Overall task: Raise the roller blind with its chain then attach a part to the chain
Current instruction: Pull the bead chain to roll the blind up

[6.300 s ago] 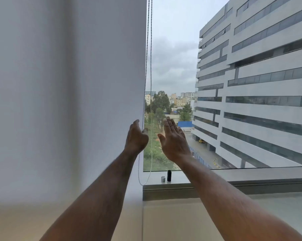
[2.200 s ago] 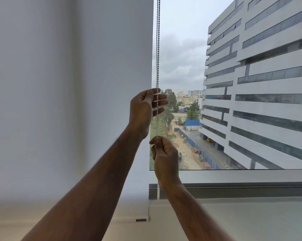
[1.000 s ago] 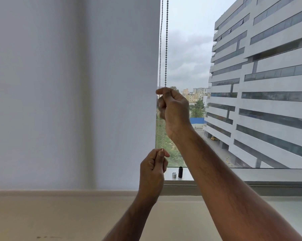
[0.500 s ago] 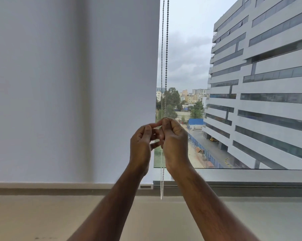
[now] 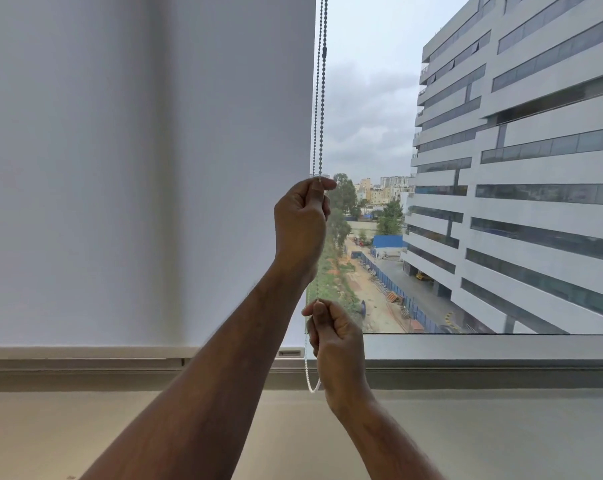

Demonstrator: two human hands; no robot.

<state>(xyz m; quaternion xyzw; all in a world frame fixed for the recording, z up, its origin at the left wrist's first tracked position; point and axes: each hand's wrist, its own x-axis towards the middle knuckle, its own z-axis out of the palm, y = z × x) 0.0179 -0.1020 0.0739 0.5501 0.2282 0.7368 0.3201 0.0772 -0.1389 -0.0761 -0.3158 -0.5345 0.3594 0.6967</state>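
White fabric roller blind (image 5: 137,168), low: left hand (image 5: 302,223) and right hand (image 5: 336,336) pinched grey beaded chain (image 5: 319,116); steady vertical alternating pulls advised.

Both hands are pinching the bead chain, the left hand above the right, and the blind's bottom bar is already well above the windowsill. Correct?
Not quite. The head view shows the left hand above the right hand on the bead chain, but the blind's bottom bar sits down by the windowsill.
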